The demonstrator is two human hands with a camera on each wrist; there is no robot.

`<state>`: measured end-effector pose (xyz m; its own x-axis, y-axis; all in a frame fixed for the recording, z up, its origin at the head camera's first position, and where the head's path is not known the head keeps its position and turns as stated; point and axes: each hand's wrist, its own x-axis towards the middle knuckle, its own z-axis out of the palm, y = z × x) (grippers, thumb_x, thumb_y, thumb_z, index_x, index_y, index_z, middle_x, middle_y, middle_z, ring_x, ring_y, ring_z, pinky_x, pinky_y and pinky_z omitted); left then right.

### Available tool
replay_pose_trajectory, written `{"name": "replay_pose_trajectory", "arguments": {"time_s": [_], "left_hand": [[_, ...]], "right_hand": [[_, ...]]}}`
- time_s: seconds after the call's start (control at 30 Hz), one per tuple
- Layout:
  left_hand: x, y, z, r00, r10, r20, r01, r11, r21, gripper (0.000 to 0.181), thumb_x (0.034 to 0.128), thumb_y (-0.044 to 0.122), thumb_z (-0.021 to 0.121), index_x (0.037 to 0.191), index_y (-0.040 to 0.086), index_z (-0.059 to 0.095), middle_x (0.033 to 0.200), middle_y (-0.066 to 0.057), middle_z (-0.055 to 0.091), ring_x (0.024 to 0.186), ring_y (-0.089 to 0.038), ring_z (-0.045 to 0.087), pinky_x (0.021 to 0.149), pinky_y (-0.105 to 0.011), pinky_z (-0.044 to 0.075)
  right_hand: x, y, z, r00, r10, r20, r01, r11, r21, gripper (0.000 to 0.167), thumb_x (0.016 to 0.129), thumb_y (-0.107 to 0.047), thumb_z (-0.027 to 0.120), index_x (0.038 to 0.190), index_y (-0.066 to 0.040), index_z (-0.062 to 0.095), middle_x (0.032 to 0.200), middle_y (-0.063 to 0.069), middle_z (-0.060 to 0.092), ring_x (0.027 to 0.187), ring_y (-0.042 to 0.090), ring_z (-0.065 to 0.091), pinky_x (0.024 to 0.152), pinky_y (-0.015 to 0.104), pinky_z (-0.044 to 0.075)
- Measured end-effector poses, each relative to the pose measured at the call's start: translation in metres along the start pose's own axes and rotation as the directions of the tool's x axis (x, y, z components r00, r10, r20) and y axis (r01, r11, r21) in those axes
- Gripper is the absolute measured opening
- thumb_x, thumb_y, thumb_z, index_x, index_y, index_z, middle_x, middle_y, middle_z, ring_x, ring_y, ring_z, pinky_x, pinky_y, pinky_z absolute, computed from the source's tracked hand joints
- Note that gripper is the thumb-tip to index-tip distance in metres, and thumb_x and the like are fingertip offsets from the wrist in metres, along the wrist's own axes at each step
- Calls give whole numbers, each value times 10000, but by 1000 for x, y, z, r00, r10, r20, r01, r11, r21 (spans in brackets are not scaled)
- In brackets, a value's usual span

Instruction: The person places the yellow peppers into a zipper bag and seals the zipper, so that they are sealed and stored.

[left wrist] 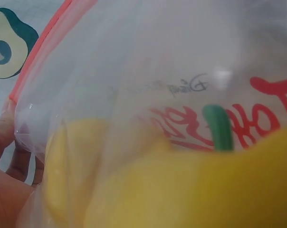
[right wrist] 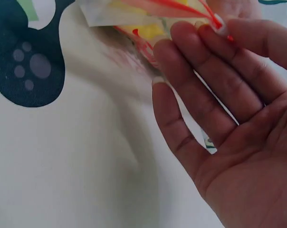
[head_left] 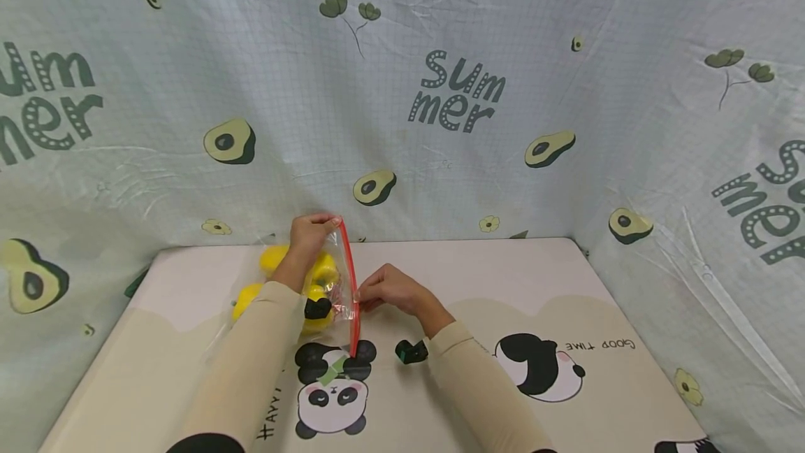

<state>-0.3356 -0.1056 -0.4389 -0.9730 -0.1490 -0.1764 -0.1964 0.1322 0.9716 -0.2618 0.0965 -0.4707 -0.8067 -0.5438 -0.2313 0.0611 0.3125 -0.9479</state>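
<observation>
A clear zip bag [head_left: 344, 303] with a red zip strip [head_left: 349, 264] along its opening lies on the table. Inside are several yellow fruit- or vegetable-shaped things [head_left: 324, 270], one with a green stem [left wrist: 218, 127]. My left hand [head_left: 309, 236] pinches the far end of the red strip. Lower along that strip, my right hand [head_left: 395, 289] pinches a small white slider [right wrist: 222, 27] between thumb and index finger; its other fingers extend loosely. Red lettering [left wrist: 181, 126] shows on the bag. My left forearm hides part of the contents in the head view.
The table [head_left: 440, 264] has a pale cover printed with pandas and words. A dark heart-shaped patch [head_left: 411, 351] is near my right wrist; whether it is printed cannot be told. Avocado-printed sheeting [head_left: 302, 110] hangs behind and to the sides.
</observation>
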Motion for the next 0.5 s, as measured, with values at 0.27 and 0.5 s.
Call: {"name": "replay_pose_trajectory", "arguments": {"time_s": [0.27, 0.5], "left_hand": [[0, 0, 1, 1000, -5, 1, 5, 1000, 3, 355, 1013, 219, 690, 1270, -26, 715, 1199, -119, 675, 1076, -247, 552, 1078, -368, 487], [2, 0, 1, 1000, 10, 10, -10, 1000, 16, 352, 1015, 226, 687, 1258, -27, 716, 1197, -125, 670, 1069, -251, 551, 1053, -360, 487]], "right_hand": [[-3, 3, -2, 998, 13, 62, -16, 998, 56, 280, 953, -104, 680, 1054, 146, 754, 819, 21, 794, 753, 147, 748, 837, 355, 657], [-4, 3, -1, 995, 18, 103, -25, 997, 68, 284, 947, -72, 672, 1055, 185, 730, 779, -3, 778, 720, 128, 734, 819, 350, 657]]}}
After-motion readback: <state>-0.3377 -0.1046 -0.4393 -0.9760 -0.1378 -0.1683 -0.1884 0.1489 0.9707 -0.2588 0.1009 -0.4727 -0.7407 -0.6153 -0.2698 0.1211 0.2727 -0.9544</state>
